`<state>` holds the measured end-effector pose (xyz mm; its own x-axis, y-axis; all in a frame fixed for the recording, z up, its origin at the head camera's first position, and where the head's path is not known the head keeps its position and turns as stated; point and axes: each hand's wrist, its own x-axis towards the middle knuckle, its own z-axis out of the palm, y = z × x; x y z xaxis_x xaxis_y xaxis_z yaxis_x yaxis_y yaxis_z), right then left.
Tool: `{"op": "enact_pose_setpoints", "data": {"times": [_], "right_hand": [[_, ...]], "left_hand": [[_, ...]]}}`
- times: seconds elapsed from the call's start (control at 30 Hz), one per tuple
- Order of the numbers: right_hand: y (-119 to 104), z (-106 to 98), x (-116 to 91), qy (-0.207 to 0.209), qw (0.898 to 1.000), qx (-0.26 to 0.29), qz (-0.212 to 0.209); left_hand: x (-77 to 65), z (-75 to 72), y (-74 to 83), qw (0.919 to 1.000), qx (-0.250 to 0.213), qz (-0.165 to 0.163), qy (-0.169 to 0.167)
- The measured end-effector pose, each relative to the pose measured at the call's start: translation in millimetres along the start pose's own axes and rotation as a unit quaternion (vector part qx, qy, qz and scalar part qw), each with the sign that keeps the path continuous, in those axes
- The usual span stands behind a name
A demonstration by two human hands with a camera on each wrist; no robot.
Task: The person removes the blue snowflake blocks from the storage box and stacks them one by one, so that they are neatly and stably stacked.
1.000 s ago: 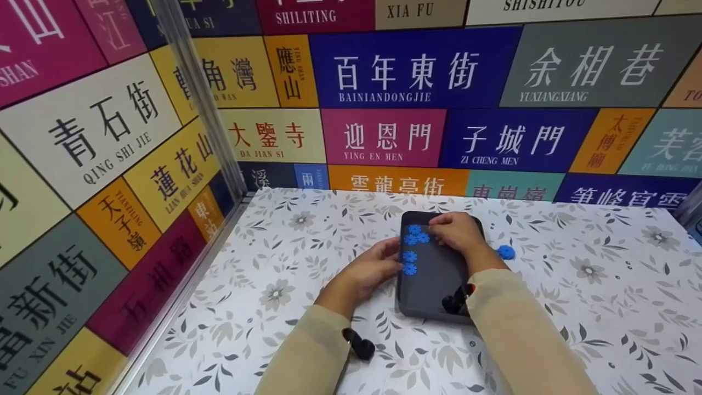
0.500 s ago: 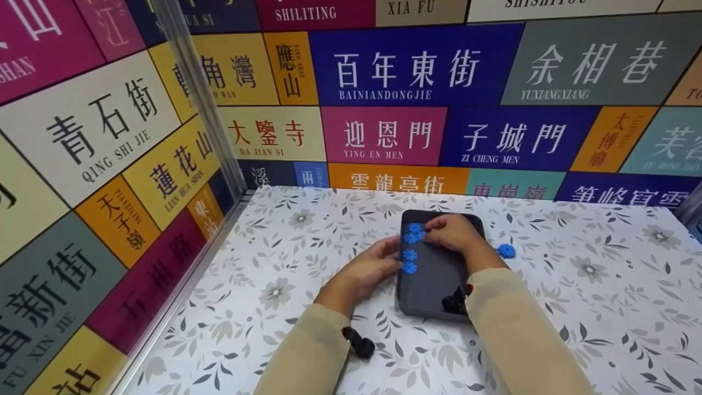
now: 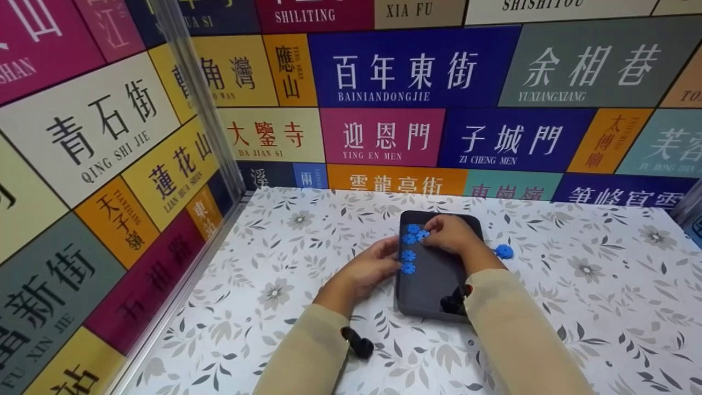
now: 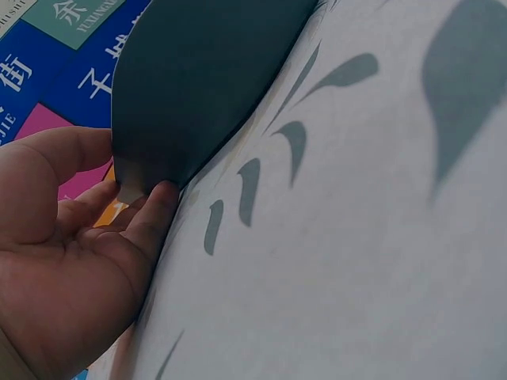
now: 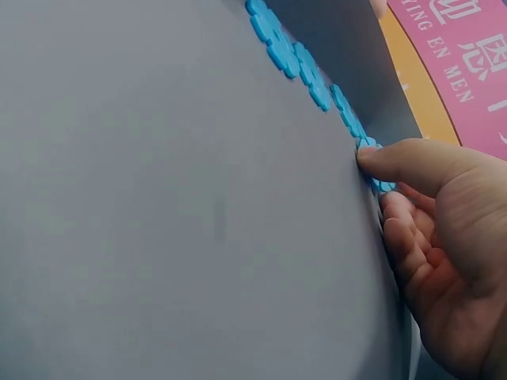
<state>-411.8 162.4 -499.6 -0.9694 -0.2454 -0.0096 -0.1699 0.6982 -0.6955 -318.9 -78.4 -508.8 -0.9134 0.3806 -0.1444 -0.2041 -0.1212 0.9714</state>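
Note:
In the head view, my right hand (image 3: 451, 235) pinches a blue snowflake disc (image 3: 422, 234), a flat toothed piece, inside the dark shallow tray (image 3: 433, 285). The right wrist view shows my thumb pressed on this disc (image 5: 370, 145) near the tray wall. Several like blue discs (image 3: 408, 255) lie along the tray's left side. My left hand (image 3: 366, 270) holds the tray's left wall; in the left wrist view the thumb meets the rim and the fingers lie against the outer wall (image 4: 198, 87).
Right of the tray, more blue toothed pieces (image 3: 504, 251) sit on the flower-patterned table (image 3: 296, 340), partly behind my right forearm. A wall of coloured street-name panels (image 3: 414, 66) rises behind, and a side wall (image 3: 93, 142) stands at the left.
My right fingers, earlier just right of the upper discs, moved slightly left onto the nearest disc and now pinch it. The left hand and tray have stayed put.

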Motion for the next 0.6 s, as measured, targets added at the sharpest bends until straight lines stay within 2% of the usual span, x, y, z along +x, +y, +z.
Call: {"op": "enact_pose_setpoints", "data": {"times": [0.43,0.6], "right_hand": [[1.0,2.4,-2.3,0.037,0.999,-0.003,-0.012],[-0.8,1.0,-3.7,0.049,0.999,0.018,-0.015]], "left_hand": [[-2.2,0.9,1.0,1.0,-0.004,-0.002,0.002],[-2.1,1.8,2.5,1.0,0.0,-0.006,0.007]]}}
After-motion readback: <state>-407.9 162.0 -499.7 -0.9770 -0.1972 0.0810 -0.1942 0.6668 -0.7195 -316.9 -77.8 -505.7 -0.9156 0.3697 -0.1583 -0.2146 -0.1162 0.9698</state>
